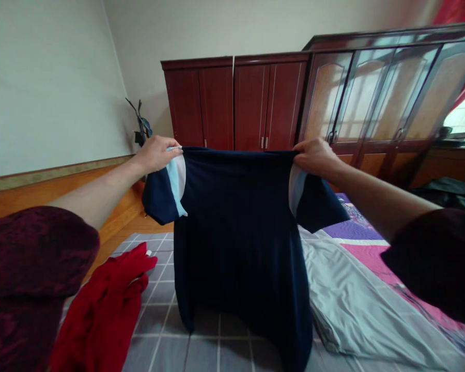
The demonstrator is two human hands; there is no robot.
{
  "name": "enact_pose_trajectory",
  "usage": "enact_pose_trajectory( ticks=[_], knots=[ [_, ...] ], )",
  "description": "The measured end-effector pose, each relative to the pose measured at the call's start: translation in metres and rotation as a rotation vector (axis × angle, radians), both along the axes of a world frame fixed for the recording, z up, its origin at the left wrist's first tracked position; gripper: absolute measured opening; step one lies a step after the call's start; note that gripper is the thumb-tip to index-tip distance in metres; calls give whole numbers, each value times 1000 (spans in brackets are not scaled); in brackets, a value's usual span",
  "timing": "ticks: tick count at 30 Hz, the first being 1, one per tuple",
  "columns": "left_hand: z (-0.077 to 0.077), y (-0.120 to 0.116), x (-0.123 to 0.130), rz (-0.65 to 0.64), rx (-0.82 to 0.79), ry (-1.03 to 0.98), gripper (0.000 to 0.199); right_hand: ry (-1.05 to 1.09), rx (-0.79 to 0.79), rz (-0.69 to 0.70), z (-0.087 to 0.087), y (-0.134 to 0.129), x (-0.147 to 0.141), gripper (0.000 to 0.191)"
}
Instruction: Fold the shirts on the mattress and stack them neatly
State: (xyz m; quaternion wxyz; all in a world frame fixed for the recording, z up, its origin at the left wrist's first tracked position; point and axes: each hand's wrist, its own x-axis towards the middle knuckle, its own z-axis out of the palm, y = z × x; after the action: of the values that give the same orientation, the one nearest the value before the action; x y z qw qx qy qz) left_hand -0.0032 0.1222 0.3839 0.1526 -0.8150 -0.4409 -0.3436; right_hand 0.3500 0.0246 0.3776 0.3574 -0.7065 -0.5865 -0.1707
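A dark navy short-sleeved shirt (242, 222) hangs stretched out in front of me, with light blue and white bands at the sleeves. My left hand (158, 153) pinches its left shoulder. Its right shoulder is gripped by my right hand (318, 157). The shirt's lower part hangs down over a grey checked bedsheet (160, 310). On the sheet at the left lies a crumpled red garment (104, 310). A light grey garment (356, 294) is spread out to the right of the shirt.
Dark red cabinets (213, 106) and a wardrobe with glossy doors (387, 103) stand along the back. A purple and pink cover (368, 253) lies on the right. Near the left corner is a plant (142, 126). Dark fabric (449, 194) shows at the far right.
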Motion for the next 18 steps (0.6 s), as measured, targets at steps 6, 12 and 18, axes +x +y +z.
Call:
enact_pose_trajectory(
  ticks=[6,12,18],
  knots=[
    [13,36,-1,50,59,-164,32,7,123,-15,10,21,-11,30],
    [32,-14,-31,-9,139,-269,51,-140,265,93,9,-25,-26,30],
    [-101,-79,-71,-163,-320,-105,41,-261,154,415,-123,-88,-33,27]
  ],
)
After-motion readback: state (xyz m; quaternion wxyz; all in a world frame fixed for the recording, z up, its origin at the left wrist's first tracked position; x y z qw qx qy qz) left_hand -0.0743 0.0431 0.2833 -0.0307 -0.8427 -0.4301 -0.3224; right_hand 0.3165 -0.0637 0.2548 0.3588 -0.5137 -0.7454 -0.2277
